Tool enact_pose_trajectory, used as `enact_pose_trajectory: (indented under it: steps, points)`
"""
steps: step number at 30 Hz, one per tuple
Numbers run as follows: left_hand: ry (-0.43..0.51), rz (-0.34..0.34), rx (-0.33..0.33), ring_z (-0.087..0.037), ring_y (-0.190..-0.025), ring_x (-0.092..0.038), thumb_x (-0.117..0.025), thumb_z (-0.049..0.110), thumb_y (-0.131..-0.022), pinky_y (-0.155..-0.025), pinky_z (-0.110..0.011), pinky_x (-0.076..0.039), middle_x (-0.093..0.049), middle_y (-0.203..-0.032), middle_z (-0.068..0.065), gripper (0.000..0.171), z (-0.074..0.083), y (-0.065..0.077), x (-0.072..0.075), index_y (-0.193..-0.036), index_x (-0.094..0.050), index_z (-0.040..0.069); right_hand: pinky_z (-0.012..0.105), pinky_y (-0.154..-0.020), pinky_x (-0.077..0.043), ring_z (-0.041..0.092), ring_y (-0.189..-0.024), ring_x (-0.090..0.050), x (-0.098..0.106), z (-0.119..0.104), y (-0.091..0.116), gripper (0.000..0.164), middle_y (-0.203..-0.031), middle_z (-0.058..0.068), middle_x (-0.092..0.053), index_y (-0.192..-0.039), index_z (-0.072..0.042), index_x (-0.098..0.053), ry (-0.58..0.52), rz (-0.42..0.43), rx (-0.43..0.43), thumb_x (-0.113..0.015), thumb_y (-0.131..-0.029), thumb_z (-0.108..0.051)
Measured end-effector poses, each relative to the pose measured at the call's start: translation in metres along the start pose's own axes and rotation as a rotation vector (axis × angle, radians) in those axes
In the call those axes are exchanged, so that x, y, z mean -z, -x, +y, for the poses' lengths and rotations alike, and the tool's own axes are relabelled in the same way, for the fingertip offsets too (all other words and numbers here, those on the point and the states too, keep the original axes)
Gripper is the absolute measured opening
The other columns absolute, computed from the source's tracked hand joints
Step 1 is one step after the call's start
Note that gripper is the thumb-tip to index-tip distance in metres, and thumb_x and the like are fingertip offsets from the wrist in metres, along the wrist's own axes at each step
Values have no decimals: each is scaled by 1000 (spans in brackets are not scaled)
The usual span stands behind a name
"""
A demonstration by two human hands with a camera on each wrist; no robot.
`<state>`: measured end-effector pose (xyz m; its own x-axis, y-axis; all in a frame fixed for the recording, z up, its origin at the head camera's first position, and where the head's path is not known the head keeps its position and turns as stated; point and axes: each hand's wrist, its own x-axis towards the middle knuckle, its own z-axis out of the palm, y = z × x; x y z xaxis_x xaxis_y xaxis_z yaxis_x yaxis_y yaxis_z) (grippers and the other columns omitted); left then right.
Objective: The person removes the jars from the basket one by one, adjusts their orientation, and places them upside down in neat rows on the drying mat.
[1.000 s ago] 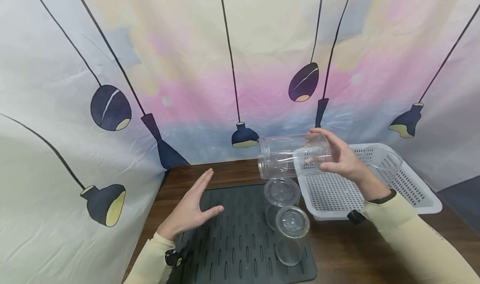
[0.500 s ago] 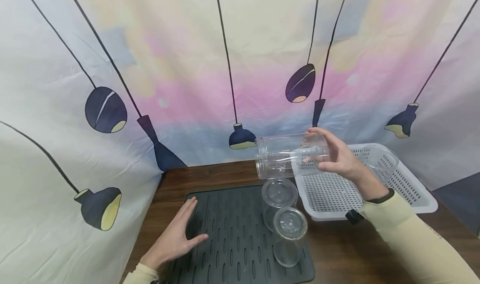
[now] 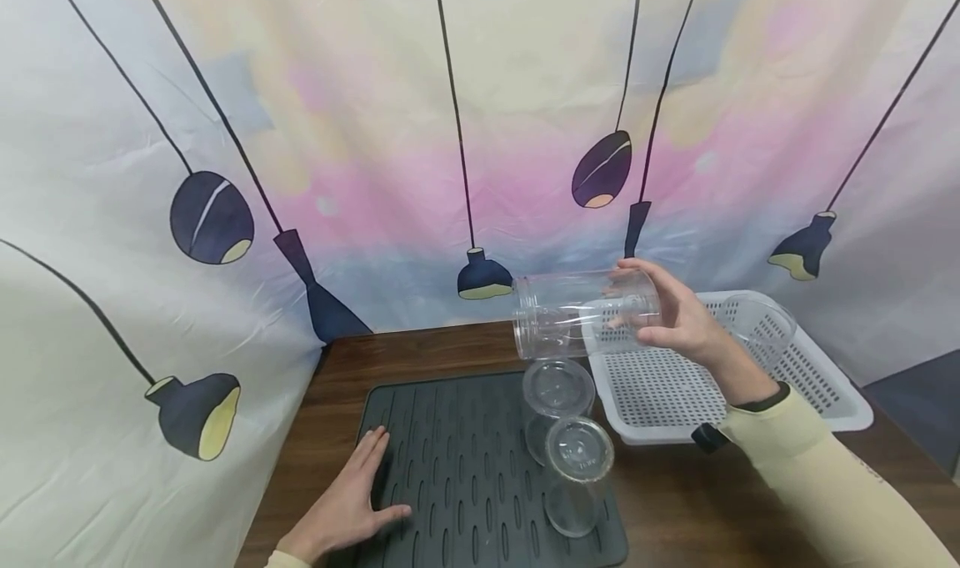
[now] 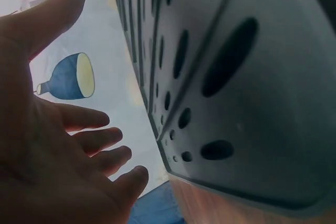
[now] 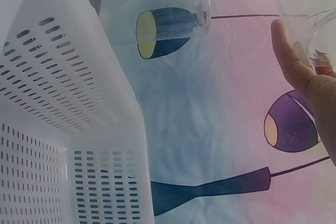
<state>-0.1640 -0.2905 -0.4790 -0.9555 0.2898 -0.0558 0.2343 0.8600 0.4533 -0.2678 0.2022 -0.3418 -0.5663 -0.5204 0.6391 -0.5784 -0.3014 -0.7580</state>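
Observation:
My right hand [image 3: 686, 322] grips a clear jar [image 3: 566, 314] round its base end. The jar lies sideways in the air, its threaded mouth facing left, above the back right of a dark grey drying mat [image 3: 457, 468]. Two clear jars stand upside down along the mat's right side, one farther back [image 3: 558, 393] and one nearer [image 3: 577, 476]. Over the mat's left edge, my left hand [image 3: 345, 497] is held with fingers extended and thumb apart, holding nothing. In the left wrist view, that hand [image 4: 68, 150] is beside the slotted mat [image 4: 294, 103].
A white perforated basket [image 3: 660, 401] stands right of the mat, with another clear container [image 3: 761, 326] in its back part, partly behind my right wrist. Brown wooden tabletop [image 3: 675, 501] surrounds the mat. A curtain [image 3: 390, 176] printed with lamps hangs close behind the table.
My left hand has moved down and to the left, from above the mat to its left edge. The right hand keeps the jar in nearly the same place.

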Motion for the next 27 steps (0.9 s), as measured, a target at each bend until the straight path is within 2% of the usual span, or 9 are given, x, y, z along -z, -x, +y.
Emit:
enact_pose_trajectory:
  steps: [6,13,18,27]
  points:
    - [3,-49,2,-46,-146,-14,-74,64,-73,-107,-64,-32,-16,-160,-24,114,-7,5,-6,-151,-27,-5,45,-93,-54,37,-106,-64,0,0,-1,83,-146,23,-33,-146,14,-17,-15,8,-4,-55,-73,24]
    - [-18,-73,1,-45,-147,-12,-72,67,-73,-109,-63,-30,-15,-160,-25,115,-13,4,-10,-150,-29,-6,46,-92,-54,28,-125,-52,0,0,-3,83,-146,22,-35,-145,16,-15,-32,-7,14,-54,-73,26]
    - [-6,-90,1,-48,-146,-12,-75,63,-73,-108,-65,-29,-15,-159,-28,115,-14,5,-10,-149,-29,-8,47,-92,-54,31,-128,-48,0,0,-6,84,-146,26,-34,-145,16,-15,-44,-21,15,-55,-73,26]
    - [-22,-89,6,-48,-145,-15,-75,63,-73,-109,-64,-28,-18,-158,-27,113,-17,7,-13,-148,-30,-8,45,-92,-54,27,-128,-50,-1,1,-9,83,-146,17,-39,-147,13,-19,-4,-24,18,-57,-74,24]
